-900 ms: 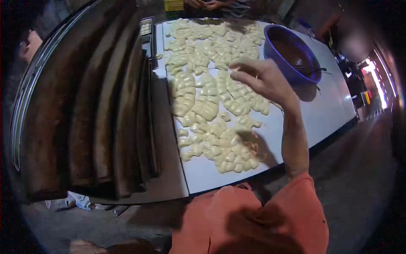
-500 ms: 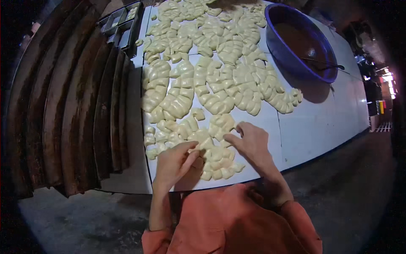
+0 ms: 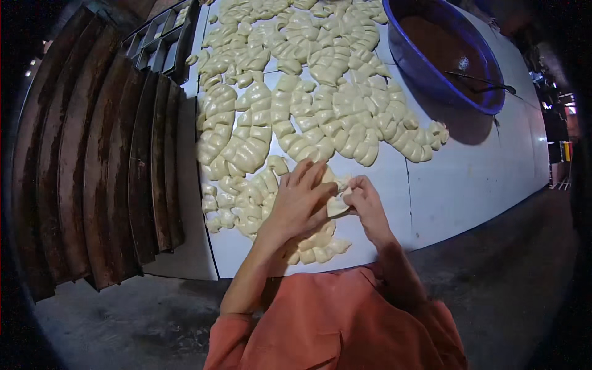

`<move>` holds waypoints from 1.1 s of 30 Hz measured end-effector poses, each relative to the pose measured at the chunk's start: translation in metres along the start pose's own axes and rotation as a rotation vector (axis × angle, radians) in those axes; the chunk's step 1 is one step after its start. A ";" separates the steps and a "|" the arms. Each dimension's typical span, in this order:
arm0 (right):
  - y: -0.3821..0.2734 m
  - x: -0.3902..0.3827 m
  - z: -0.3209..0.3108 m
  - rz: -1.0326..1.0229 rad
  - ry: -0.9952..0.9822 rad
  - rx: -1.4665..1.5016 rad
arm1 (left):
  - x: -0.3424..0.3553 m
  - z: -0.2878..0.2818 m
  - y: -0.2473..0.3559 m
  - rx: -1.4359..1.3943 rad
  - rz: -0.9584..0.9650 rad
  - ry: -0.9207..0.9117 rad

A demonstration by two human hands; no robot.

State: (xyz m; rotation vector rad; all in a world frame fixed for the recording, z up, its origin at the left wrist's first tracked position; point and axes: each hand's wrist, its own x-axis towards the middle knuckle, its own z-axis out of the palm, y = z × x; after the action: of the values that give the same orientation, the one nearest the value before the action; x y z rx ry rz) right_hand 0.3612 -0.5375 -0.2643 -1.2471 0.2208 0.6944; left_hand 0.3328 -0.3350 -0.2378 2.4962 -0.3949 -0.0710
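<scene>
Pale, glossy dough pieces [image 3: 308,126] lie in close clusters over a white table [image 3: 438,185]. My left hand [image 3: 299,200] rests palm down over the near cluster, fingers stretched and spread, hiding part of the dough under it. Its thumb reaches toward a small dough piece [image 3: 337,206] at the right edge of that cluster. My right hand [image 3: 369,206] pinches this piece between thumb and fingers, bending it upward. Other cut pieces [image 3: 317,250] lie between my forearms.
A deep blue-purple tub [image 3: 425,80] holding brown filling [image 3: 431,37] stands at the far right, with a dark utensil handle [image 3: 478,80] across it. Dark metal trays [image 3: 105,160] stack along the left. Divided tins [image 3: 161,43] sit at the far left.
My left hand has moved right and forward, spreading over the near dough. My right hand has closed on a dough piece and folded it up. The view has shifted slightly.
</scene>
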 end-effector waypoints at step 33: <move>-0.054 -0.068 -0.061 -0.190 -0.052 0.046 | -0.009 0.033 0.029 0.208 -0.077 0.174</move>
State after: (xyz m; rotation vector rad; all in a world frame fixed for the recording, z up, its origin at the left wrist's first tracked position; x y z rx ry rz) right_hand 0.3533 -0.6258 -0.2065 -1.1875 0.0736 0.5536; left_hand 0.3118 -0.3735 -0.2483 2.6959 -0.2434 0.1637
